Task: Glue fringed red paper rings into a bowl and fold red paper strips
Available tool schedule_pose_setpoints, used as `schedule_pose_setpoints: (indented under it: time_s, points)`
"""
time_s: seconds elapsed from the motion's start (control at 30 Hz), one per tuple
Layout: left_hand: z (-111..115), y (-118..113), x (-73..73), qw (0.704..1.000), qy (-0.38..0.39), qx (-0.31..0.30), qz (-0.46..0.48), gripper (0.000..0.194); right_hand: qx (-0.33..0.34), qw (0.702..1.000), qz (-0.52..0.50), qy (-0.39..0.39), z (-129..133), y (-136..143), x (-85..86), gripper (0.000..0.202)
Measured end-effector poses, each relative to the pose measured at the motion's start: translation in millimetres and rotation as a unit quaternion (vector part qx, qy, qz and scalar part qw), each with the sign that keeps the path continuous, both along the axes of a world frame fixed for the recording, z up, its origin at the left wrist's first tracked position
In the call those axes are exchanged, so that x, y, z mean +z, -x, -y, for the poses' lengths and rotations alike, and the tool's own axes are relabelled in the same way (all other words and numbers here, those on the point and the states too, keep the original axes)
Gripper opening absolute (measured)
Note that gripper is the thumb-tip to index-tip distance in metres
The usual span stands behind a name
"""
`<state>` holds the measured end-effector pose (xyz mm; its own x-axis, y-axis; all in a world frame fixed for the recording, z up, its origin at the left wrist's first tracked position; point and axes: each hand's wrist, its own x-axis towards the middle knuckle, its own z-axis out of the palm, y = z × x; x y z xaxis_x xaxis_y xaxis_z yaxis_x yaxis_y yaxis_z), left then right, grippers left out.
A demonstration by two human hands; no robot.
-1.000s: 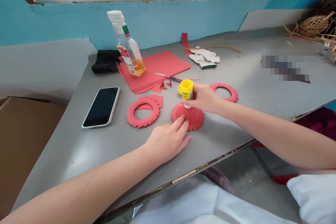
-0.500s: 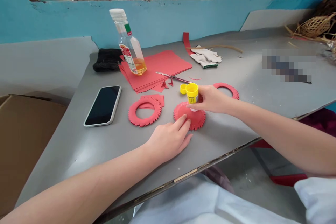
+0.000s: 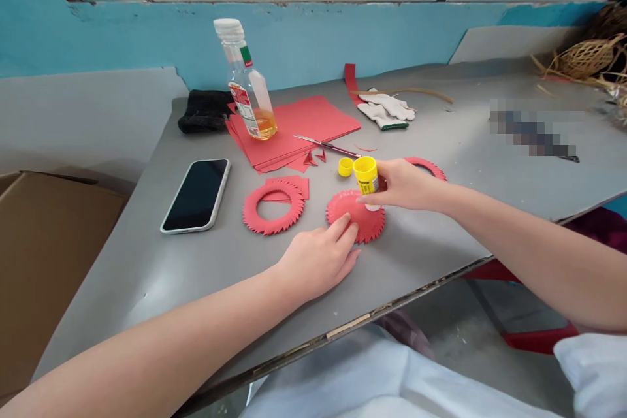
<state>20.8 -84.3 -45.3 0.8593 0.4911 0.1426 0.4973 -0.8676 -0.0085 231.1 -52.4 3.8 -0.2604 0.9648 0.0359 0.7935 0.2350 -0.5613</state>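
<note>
A red paper disc with a toothed edge (image 3: pixel 371 227) lies flat near the middle of the table. The fingers of my left hand (image 3: pixel 318 258), slightly spread, rest on its lower left part. Closed round a yellow glue stick (image 3: pixel 366 175), my right hand (image 3: pixel 404 186) holds it upside down, its white end against the disc's upper right part. The yellow cap (image 3: pixel 345 167) stands just behind. To the left is a toothed red paper ring (image 3: pixel 252 212) over small red pieces. Another red ring (image 3: pixel 431 165) is partly hidden behind my right hand.
A glass bottle (image 3: pixel 252 101) stands on red paper sheets (image 3: pixel 313 114), with scissors (image 3: pixel 328 145) beside it. A phone (image 3: pixel 196 196) lies left, a black cloth (image 3: pixel 203 111) behind it. White gloves (image 3: pixel 386 108) lie at the back. A cardboard box (image 3: pixel 59 261) is at far left.
The glue stick in my right hand has shifted slightly right across the disc and tilts a little more. My left hand stays on the disc. The whole view has moved slightly.
</note>
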Motion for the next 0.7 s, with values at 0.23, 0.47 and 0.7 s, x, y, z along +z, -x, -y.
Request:
schedule_pose_setpoints:
  time_s: [0.23, 0.47, 0.7]
  points:
    - [-1.7, -0.5, -0.1, 1.0, 0.004, 0.003, 0.0, 0.038, 0.01, 1.0, -0.027, -0.009, -7.6, 8.0, -3.0, 0.03]
    - [-2.3, -2.8, 3.1, 1.0, 0.013, 0.007, -0.01, 0.033, -0.021, 0.997, -0.019, 0.067, 28.8, -18.2, -2.3, 0.023]
    - [-4.1, -3.1, 2.6, 1.0, 0.007, 0.006, 0.0, 0.03, -0.049, 0.998, -0.029, 0.017, 31.5, -11.3, -6.2, 0.023]
